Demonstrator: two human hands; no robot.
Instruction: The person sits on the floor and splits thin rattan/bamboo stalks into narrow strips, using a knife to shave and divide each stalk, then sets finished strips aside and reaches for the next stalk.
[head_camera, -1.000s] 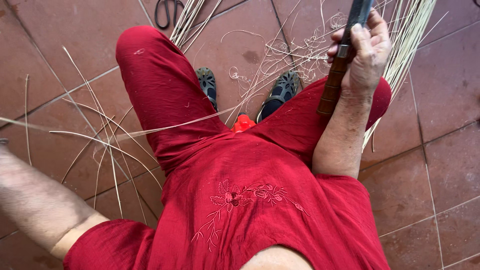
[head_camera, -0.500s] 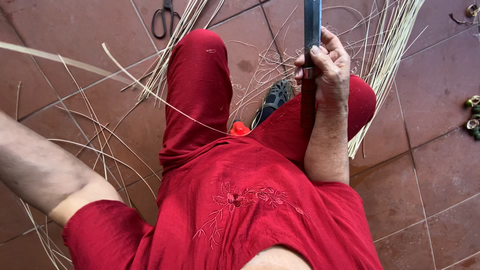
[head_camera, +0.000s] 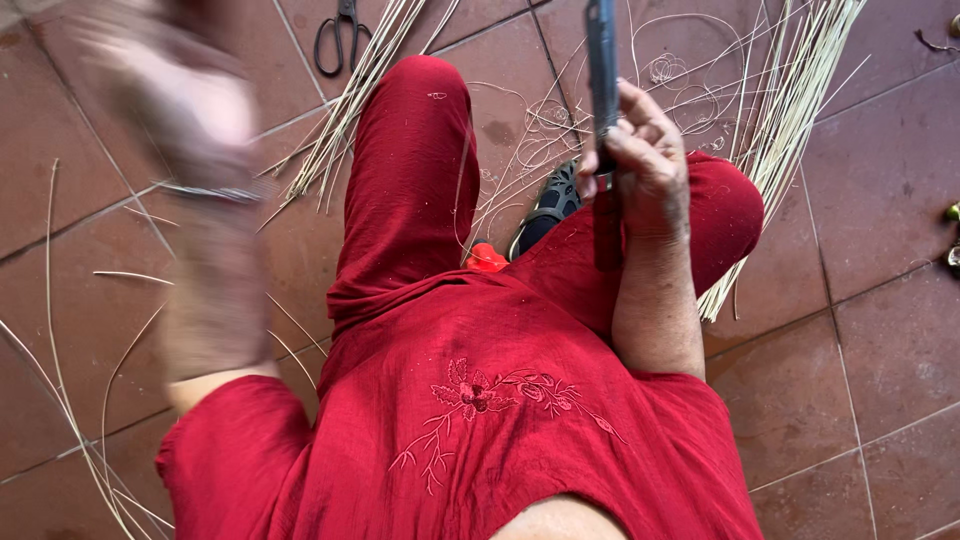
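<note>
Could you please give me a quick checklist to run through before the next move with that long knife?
1. Right hand closed round the knife: ok.
2. Blade upright, pointing away from the body: ok.
3. Left hand clear of the blade: ok, raised far to the side.
4. Left hand's grip: cannot tell, blurred.
5. Cane strip at the blade: cannot tell.
6. Scissors out of the way on the floor: ok.

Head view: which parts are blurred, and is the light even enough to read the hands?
Head view: the left hand and forearm are smeared by motion blur, so its grip cannot be read. The right hand is sharp, closed on a dark blade-like tool. Light is soft and even, with no glare on the floor tiles; scissors and cane strips stay crisp.
</note>
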